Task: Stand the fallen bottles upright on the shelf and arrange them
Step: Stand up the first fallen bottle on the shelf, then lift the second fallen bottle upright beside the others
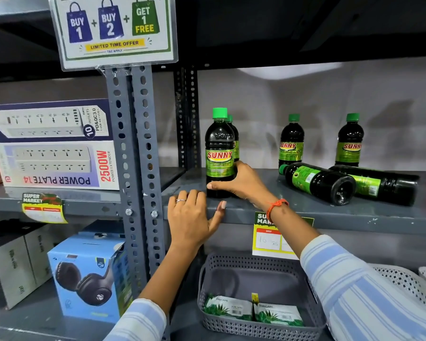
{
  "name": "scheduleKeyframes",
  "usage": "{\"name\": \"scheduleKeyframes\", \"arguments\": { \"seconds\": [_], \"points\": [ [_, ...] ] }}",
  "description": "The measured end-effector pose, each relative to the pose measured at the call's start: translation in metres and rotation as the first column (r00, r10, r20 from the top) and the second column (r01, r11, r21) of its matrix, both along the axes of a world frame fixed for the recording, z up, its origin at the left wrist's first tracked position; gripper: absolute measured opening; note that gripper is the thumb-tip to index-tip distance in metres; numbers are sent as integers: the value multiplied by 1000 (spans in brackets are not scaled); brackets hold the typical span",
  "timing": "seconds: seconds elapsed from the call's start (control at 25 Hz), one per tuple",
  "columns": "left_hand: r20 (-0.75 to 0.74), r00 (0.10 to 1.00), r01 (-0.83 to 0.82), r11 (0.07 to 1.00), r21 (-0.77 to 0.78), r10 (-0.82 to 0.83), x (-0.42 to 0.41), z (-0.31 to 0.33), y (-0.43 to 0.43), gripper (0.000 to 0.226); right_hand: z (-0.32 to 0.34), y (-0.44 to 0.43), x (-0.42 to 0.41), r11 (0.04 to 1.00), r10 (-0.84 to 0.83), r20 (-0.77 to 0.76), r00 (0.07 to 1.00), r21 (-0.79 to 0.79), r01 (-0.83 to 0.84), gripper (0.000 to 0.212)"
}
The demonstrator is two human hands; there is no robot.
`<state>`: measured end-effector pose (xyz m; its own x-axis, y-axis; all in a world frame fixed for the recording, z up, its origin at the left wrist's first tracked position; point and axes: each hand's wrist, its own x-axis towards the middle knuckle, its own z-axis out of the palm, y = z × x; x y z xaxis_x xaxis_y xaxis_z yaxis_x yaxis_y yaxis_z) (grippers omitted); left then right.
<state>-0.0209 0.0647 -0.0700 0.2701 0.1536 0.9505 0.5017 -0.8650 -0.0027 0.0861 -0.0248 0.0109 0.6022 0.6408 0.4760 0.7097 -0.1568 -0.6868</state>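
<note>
Two dark green-capped bottles [317, 182] lying fallen | right hand [239, 183] clamping upright bottle [219, 153] | left hand [192, 217] resting spread on grey metal shelf [354, 212]

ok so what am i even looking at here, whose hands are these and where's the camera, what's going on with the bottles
There is one picture, taken by a camera worn on a person's head, looking forward and down at a shop shelf. No machine is involved; both hands are the person's own. The right hand grips the front bottle, which stands upright near the shelf's front edge, with another bottle standing just behind it. The left hand rests open on the edge. Two more bottles stand at the back, and two fallen bottles lie on their sides.
</note>
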Motion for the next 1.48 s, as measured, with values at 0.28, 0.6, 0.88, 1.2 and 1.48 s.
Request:
{"name": "scheduleKeyframes", "arguments": {
  "seconds": [0.28,0.6,0.88,1.2,1.48],
  "points": [
    [18,1000,17,998,-56,-16,3,-6,-5,69,5,-22,-12,991,-26,-48,998,132,33,74],
    [-155,955,261,965,36,-253,27,-19,-71,66,33,-114,62,857,-443,474,761,-24,514,52],
    [-308,930,139,968,-208,-199,65,22,-144,67,41,-147,81,761,-278,337,900,-494,420,58],
    [-298,942,116,983,-144,-155,76,16,-153,63,11,-143,91,916,-400,73,914,16,400,68],
    [-298,932,201,979,-43,-204,68,18,-136,62,2,-138,97,951,-132,-221,966,246,186,74]
  ]
}}
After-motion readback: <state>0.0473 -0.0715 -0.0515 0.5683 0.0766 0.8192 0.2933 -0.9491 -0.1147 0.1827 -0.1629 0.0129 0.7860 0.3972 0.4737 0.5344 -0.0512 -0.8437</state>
